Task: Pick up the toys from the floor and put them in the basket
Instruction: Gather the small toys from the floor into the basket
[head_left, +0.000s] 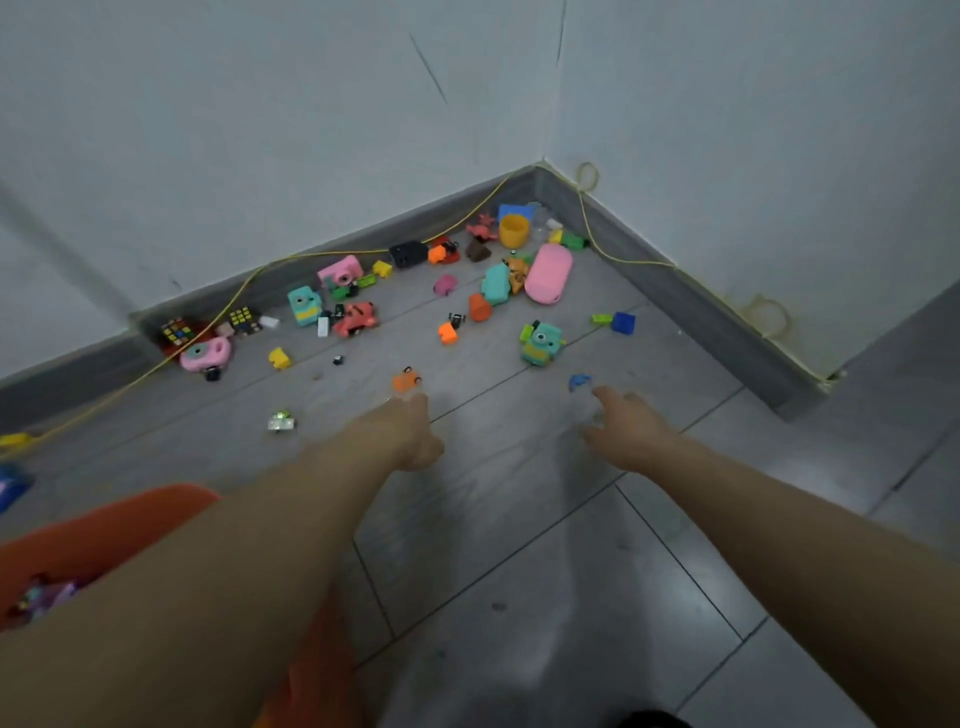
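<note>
While both bare arms stretch forward over the grey tiled floor (519, 545), neither hand holds a toy.

Left hand (410, 431): fingers extended and relaxed, tips just short of a small orange toy car (407, 381) lying at its 12 o'clock; the frame is blurred there, so contact cannot be told.

Right hand (626, 428): fingers spread and loosely straight, a small blue piece (579, 382) near the fingertips at 11 o'clock, apart from them.

Basket (104, 525): orange, at 8 o'clock of the view, partly hidden under the left forearm; some pinkish items show inside, too blurred to name.

Toys, scattered toward the room corner at 12 o'clock:
- teal toy camera (542, 344), at 11 o'clock from the right hand
- large pink oval case (549, 273), near the corner
- yellow cup (514, 230), upright, beyond the pink case
- pink toy camera (340, 270), by the skirting board at 11 o'clock
- two puzzle cubes (176, 331), against the skirting at 10 o'clock
- blue block (623, 322), at 1 o'clock from the teal camera
- small white and green toy (281, 421), at 9 o'clock from the left hand

Yellow cable (249, 283): runs along the skirting of both walls.
</note>
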